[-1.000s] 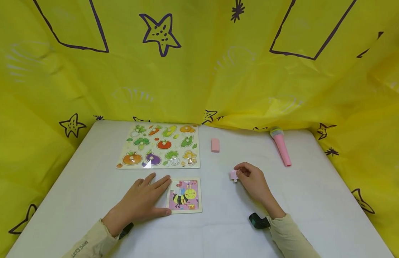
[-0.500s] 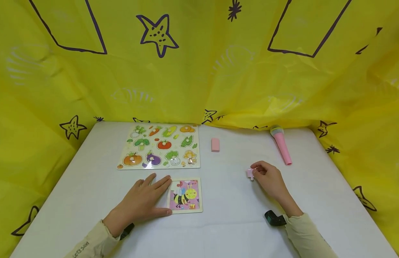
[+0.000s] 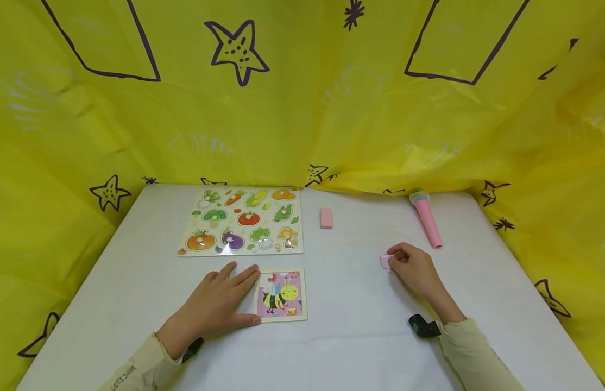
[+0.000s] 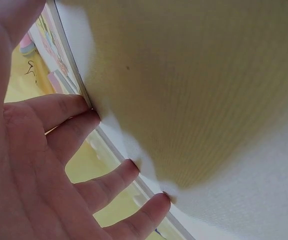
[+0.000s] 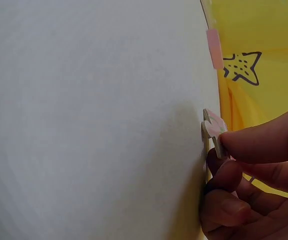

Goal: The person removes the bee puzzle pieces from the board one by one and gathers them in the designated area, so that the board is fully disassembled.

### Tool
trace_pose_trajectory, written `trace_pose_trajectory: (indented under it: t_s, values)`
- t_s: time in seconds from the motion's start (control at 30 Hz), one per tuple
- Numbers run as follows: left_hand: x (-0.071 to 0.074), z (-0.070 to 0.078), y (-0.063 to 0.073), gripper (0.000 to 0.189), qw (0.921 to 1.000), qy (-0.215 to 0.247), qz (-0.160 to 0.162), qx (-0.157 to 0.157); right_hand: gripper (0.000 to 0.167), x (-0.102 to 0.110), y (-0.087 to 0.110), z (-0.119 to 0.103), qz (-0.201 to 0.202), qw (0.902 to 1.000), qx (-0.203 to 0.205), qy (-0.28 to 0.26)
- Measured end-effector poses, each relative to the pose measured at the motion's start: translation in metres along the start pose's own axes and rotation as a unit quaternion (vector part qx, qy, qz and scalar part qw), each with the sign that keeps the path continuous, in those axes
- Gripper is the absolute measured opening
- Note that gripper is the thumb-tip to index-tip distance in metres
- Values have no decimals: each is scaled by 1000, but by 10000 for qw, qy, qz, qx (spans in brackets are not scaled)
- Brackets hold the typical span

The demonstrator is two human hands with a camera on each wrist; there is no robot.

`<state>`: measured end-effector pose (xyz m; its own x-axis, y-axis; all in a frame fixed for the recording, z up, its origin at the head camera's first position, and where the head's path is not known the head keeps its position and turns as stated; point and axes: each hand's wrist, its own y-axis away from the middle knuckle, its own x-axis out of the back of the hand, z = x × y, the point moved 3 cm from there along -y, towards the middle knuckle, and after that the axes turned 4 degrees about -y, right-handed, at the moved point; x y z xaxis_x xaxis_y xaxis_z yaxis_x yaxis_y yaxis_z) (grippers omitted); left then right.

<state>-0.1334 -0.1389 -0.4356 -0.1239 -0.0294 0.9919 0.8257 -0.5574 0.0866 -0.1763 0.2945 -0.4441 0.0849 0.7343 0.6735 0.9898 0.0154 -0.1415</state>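
Observation:
In the head view my left hand (image 3: 216, 304) lies spread at the left side of a square bee jigsaw puzzle (image 3: 284, 294), its index fingertip and thumb tip right at the pale frame. A bare pale patch shows at the puzzle's upper left. The left wrist view has the fingers (image 4: 115, 185) straight and apart, close to the white tabletop. To the right, my right hand (image 3: 417, 271) pinches a small pink jigsaw piece (image 3: 386, 263) between thumb and fingers, its knob pointing toward me. Up close, this jigsaw piece (image 5: 214, 127) appears nearly edge-on, just over the tabletop.
Behind the bee puzzle lies a vegetable peg puzzle board (image 3: 241, 221). A pink block (image 3: 326, 218) sits right of that board, and a pink toy microphone (image 3: 428, 221) farther right. Yellow patterned cloth (image 3: 302, 108) hangs along the table's back and sides.
My right hand has moved to the right with the pink jigsaw piece, away from the bee puzzle, slowing lately. The left hand stays at the puzzle's edge.

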Motion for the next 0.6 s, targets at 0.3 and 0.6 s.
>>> trace_pose_trajectory:
  t_s: [0.3,0.6]
  values:
    - [2,0,1,94,9999,108,-41,8,7,-1,-4,-1,-34,9984,351,432]
    - [-2,-1,1,94,9999,110,61,-46,9,-4,-2,-1,5,9971,458,604]
